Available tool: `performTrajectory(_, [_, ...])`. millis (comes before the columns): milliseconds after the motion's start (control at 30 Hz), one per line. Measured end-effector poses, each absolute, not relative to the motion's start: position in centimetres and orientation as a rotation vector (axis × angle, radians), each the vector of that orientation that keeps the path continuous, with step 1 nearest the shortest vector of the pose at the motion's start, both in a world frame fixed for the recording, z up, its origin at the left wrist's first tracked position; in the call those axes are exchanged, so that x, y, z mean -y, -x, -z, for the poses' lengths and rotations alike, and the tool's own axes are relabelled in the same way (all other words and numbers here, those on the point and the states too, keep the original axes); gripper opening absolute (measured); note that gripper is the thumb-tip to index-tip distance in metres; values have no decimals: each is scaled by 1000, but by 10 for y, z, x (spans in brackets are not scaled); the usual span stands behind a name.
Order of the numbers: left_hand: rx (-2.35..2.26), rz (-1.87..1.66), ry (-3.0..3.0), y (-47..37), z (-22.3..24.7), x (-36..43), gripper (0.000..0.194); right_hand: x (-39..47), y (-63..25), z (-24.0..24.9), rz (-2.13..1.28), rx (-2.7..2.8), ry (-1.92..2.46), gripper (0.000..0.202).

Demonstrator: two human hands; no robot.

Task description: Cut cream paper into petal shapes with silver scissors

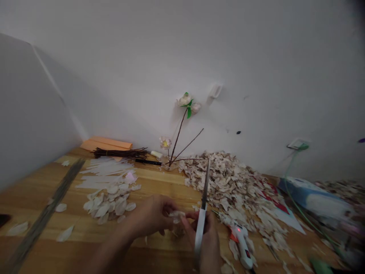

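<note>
A small pale petal (pixel 176 216) is pinched between the fingertips of my left hand (pixel 152 216) and my right hand (pixel 207 236), low in the middle of the view. My left fingers are closed on its left side. The right thumb and forefinger meet its right side. That same right hand also carries a long tool with a narrow dark blade and pale handle (pixel 201 224), its tip pointing up and away; its exact kind is unclear. Below the fingertips sits a blurred pale bit. Left of my hands lies a loose heap of whitish petals (pixel 110 199).
Dry petals (pixel 225 177) pile up at the back right. A white glue gun (pixel 242 243) with a red light lies right of my hand. An artificial flower stem (pixel 178 137) stands by the wall. Dark twigs (pixel 121 153) and a grey wire bundle (pixel 48 213) lie left.
</note>
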State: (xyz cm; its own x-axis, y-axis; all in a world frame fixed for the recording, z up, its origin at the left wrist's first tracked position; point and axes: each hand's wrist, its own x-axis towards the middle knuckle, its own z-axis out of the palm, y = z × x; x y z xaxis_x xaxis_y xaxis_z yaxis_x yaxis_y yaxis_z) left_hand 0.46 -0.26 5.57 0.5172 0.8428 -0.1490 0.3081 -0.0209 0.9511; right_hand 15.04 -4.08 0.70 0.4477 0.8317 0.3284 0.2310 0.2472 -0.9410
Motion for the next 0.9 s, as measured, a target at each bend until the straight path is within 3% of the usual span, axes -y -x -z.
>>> performTrajectory(467, [-1028,-547,-1526,-5,-61,-1,25,37,-155,4,-563,1035,1412,30])
performTrajectory(767, [-1105,-799,-1251,-13,-61,-3,28,44,-153,-2,-556,927,1503,37])
performTrajectory(900, [-1072,-759,-1233,-19,-57,-1,16,41,-153,0,-560,930,1489,36])
